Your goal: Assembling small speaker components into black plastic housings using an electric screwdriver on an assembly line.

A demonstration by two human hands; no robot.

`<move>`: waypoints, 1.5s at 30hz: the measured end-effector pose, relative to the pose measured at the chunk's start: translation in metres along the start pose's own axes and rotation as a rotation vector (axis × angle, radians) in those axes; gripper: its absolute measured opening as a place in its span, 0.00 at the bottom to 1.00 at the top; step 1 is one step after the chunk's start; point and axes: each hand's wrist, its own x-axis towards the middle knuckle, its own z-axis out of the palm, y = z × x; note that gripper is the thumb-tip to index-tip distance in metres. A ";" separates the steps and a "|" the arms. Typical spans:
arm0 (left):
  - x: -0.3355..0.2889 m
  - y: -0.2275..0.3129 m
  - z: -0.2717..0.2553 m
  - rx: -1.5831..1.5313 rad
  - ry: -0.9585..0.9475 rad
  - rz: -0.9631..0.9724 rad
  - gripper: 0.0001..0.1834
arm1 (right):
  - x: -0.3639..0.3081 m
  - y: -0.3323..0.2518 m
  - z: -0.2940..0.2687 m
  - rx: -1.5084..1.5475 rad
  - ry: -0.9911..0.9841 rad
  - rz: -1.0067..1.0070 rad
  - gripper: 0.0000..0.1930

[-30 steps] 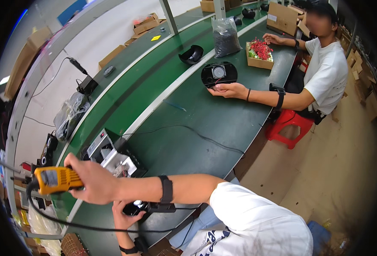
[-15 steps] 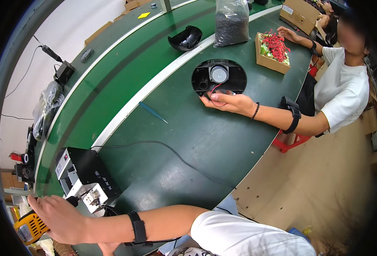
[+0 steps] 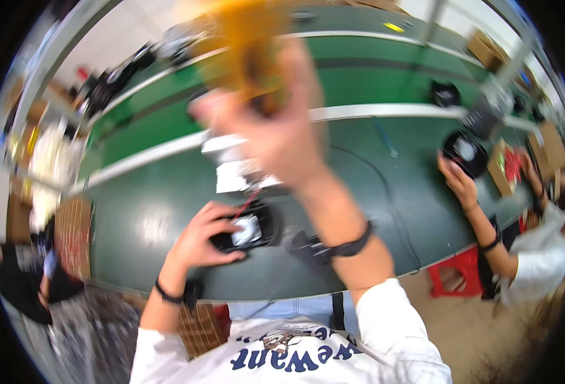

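Observation:
My right hand (image 3: 282,128) is wrapped round a yellow power screwdriver (image 3: 237,38), blurred by motion and raised high over the bench. On the bench near me, my left hand (image 3: 199,237) grips a black speaker housing (image 3: 266,224) by its left side. A square-framed speaker with a pale round back (image 3: 246,230) sits in that housing, and a red wire (image 3: 247,203) rises from it. Just beyond stands a white and black screw feeder box (image 3: 231,178), partly hidden by my right hand and forearm.
At the right a co-worker's hand (image 3: 458,182) holds another black speaker housing (image 3: 465,148) beside a carton of red wires (image 3: 503,168). A black cable (image 3: 384,185) and blue tweezers (image 3: 386,139) lie on the green bench (image 3: 148,224). A cardboard box (image 3: 73,240) stands left; a red stool (image 3: 455,275) is right.
My view has swung left and down. The power screwdriver has gone up from beside the feeder in my right hand. My left hand and its speaker housing have come into view.

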 end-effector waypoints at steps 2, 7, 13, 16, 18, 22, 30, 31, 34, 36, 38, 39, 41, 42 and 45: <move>0.011 0.001 0.000 -0.051 -0.039 0.045 0.28 | -0.009 -0.024 -0.019 -0.031 0.013 -0.114 0.18; -0.007 -0.003 -0.002 -0.118 -0.018 -0.025 0.27 | -0.027 -0.030 0.018 0.265 -0.066 -0.100 0.17; -0.007 -0.020 0.012 -0.268 0.014 0.081 0.27 | -0.028 -0.003 0.035 0.062 -0.082 -0.030 0.17; -0.011 -0.022 0.014 -0.268 0.021 0.073 0.26 | -0.028 0.004 0.037 0.087 -0.067 0.021 0.17; -0.013 -0.014 0.013 -0.251 0.008 0.030 0.26 | -0.027 0.005 0.029 -0.082 -0.101 0.072 0.17; -0.013 -0.015 0.019 -0.181 0.072 0.014 0.25 | -0.025 0.009 0.019 -0.028 -0.180 0.066 0.18; -0.012 -0.017 0.020 -0.227 0.101 -0.043 0.26 | -0.027 0.021 0.021 -0.019 -0.163 0.129 0.17; -0.011 -0.016 0.020 -0.235 0.110 -0.035 0.26 | -0.022 0.024 0.013 -0.022 -0.161 0.131 0.17; -0.010 -0.016 0.020 -0.245 0.117 -0.036 0.26 | -0.009 0.031 0.006 -0.024 -0.567 -0.069 0.16; -0.010 -0.018 0.021 -0.252 0.128 -0.036 0.26 | -0.019 0.014 0.036 -0.082 -0.248 0.220 0.15; -0.011 -0.018 0.020 -0.259 0.138 -0.033 0.26 | -0.021 0.016 0.035 -0.056 -0.268 0.258 0.15; -0.011 -0.018 0.020 -0.256 0.136 -0.032 0.26 | -0.022 0.016 0.034 -0.032 -0.287 0.293 0.15; -0.010 -0.018 0.020 -0.256 0.136 -0.035 0.26 | -0.020 0.016 0.031 -0.068 -0.293 0.302 0.16; -0.010 -0.018 0.021 -0.256 0.137 -0.032 0.26 | -0.020 0.016 0.029 -0.103 -0.296 0.308 0.17; -0.011 -0.018 0.020 -0.250 0.136 -0.029 0.26 | -0.019 0.014 0.003 0.103 -0.385 0.155 0.22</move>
